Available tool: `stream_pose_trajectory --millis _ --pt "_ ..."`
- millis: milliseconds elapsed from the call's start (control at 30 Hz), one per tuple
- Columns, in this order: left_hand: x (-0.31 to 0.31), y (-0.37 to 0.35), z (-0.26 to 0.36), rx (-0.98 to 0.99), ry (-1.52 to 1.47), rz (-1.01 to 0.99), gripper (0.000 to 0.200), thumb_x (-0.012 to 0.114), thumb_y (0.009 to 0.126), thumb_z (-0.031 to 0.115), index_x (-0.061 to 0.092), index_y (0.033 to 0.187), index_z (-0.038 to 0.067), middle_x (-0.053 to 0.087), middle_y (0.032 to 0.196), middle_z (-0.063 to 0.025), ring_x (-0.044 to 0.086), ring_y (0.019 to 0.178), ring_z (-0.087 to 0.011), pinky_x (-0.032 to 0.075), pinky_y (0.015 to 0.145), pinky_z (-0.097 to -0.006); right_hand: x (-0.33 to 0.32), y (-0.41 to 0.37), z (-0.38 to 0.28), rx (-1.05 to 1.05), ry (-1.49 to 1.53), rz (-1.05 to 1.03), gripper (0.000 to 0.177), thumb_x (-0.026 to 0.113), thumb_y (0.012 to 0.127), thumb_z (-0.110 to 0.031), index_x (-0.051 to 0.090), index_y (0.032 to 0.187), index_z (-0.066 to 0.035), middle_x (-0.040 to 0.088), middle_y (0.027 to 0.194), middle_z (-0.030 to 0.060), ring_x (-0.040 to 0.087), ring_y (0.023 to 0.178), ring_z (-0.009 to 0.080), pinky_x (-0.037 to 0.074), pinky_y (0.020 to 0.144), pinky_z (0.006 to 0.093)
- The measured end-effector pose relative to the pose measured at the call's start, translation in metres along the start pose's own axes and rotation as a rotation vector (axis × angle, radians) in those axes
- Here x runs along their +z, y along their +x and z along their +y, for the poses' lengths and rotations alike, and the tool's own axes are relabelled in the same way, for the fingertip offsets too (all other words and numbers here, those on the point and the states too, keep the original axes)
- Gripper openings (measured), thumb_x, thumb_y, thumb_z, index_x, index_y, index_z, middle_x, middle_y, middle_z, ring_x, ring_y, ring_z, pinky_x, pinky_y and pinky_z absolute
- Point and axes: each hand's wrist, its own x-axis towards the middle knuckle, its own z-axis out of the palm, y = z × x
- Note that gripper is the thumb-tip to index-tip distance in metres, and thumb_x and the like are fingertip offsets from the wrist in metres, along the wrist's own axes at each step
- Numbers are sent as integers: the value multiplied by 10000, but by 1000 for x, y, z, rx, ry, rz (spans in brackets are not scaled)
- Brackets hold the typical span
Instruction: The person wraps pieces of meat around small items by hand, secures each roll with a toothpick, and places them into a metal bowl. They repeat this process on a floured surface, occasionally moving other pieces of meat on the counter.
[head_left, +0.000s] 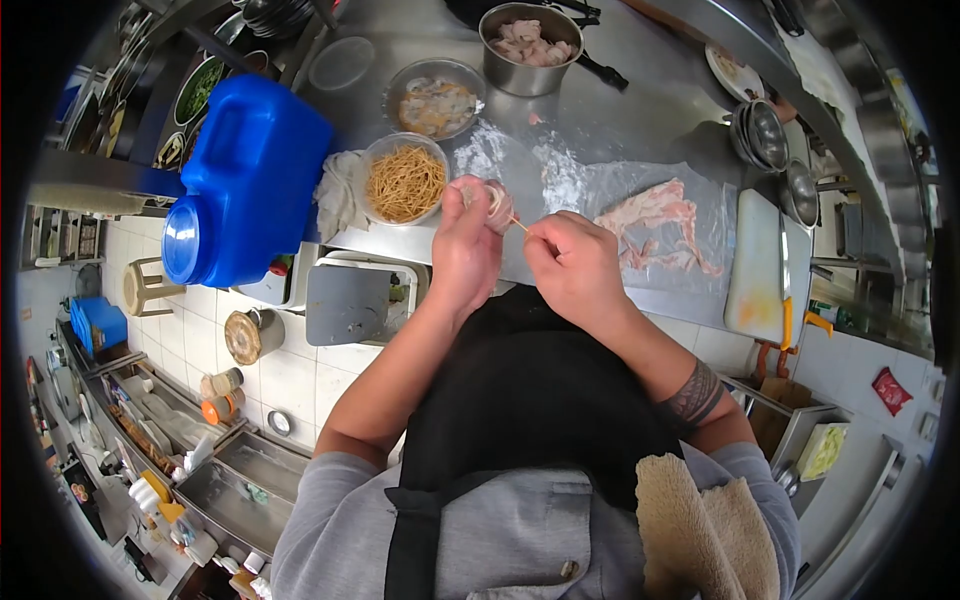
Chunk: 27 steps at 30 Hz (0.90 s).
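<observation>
My left hand [466, 250] is closed around a small pale-pink piece of raw meat [499, 206] in front of my apron. Pinched between the fingers of my right hand [578, 262] is a thin wooden toothpick [519, 225], its far end against or inside the meat; the exact depth is hidden. Just beyond my left hand stands a tub of toothpicks [406, 184]. A thin, ragged sheet of raw meat or skin [655, 222] lies on clear plastic [712, 190] to the right of my right hand.
Behind stand a bowl of shrimp-like pieces in liquid [436, 103] and a steel pot with raw meat [528, 72]. White powder [560, 172] dusts the steel counter. A blue jug [255, 170] and a cloth [343, 193] sit left; a cutting board [752, 275] and metal bowls [765, 135] right.
</observation>
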Motion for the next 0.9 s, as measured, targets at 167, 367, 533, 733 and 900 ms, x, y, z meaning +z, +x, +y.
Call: stream_pose_trajectory --millis 167,367,533,733,900 --pt "-2 -4 0 -3 48 -53 92 504 1157 170 489 1247 158 570 1153 -30 546 1040 -152 455 974 -373 0 -1 0 -4 -19 -10 30 695 859 43 692 856 13 679 763 135 660 650 274 515 607 381" --pt "2 -10 2 -16 133 -70 101 493 1164 190 492 1257 152 573 1170 -44 531 1041 -141 429 955 -336 -1 4 -3 2 16 -67 88 682 868 -5 627 801 13 624 751 177 649 699 401 520 622 462" --pt "3 -10 8 -93 79 -137 116 482 1169 210 504 1253 134 578 1184 -60 542 1061 -151 433 973 -343 8 -2 9 50 158 -43 17 694 896 22 708 901 14 655 780 151 661 688 328 525 629 409" --pt "9 -3 6 20 -40 -69 140 476 1170 210 521 1265 118 592 1184 -70 563 1103 -170 447 1039 -381 4 -8 -3 40 112 61 34 709 904 41 719 920 12 673 781 125 655 666 280 516 608 380" --pt "14 -2 8 50 33 -60 163 484 1168 231 539 1254 105 607 1218 -84 569 1150 -202 430 1066 -395 7 -5 1 13 101 74 27 714 910 35 718 917 9 670 779 124 662 669 274 517 601 376"
